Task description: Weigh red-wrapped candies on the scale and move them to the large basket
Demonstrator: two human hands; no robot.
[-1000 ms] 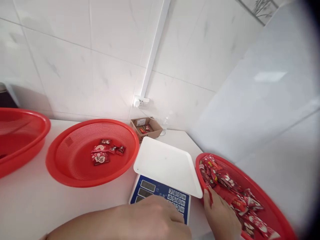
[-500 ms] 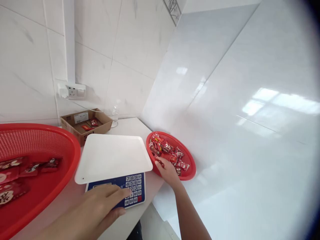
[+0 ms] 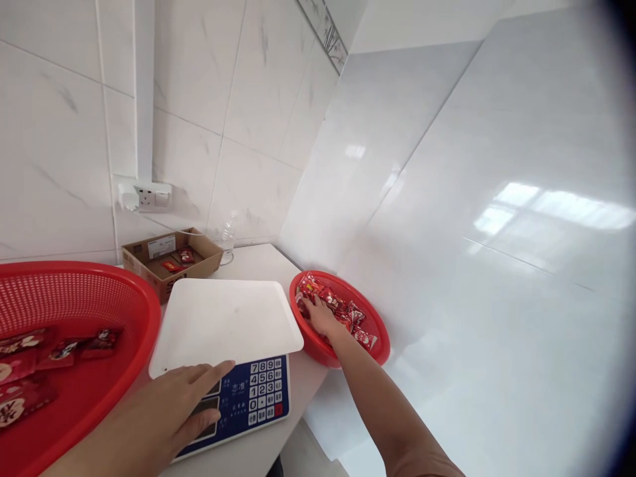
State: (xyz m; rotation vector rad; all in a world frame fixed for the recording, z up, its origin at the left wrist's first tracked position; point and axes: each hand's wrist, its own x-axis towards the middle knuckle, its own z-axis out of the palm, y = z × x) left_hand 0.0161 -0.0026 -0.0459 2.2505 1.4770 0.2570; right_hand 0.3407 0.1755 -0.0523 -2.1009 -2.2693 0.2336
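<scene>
My left hand [image 3: 186,404] is over the left side of the blue keypad panel of a weighing scale [image 3: 238,424], its fingers stretched out and thumb apart, holding nothing. The scale's white tray [image 3: 228,324] lies just beyond the fingertips. My right hand [image 3: 322,319] reaches into the small red basket [image 3: 375,318] at the right. Its fingers are apart and touch the red candy packets [image 3: 330,299] there; the fingertips are partly hidden among them. Several red packets [image 3: 59,354] lie in the large red basket [image 3: 144,324] at the left.
Behind the scale tray is a cardboard box [image 3: 206,262] with a few red packets in it. A clear plastic bottle [image 3: 227,238] stands beside the box. A wall socket [image 3: 146,197] with a plugged-in cord is above. A glossy panel wall [image 3: 422,265] borders the right side.
My right hand has moved further into the small basket, toward its far left part. My left hand has drawn back left from the keypad, uncovering more of the panel. The view has tilted slightly up.
</scene>
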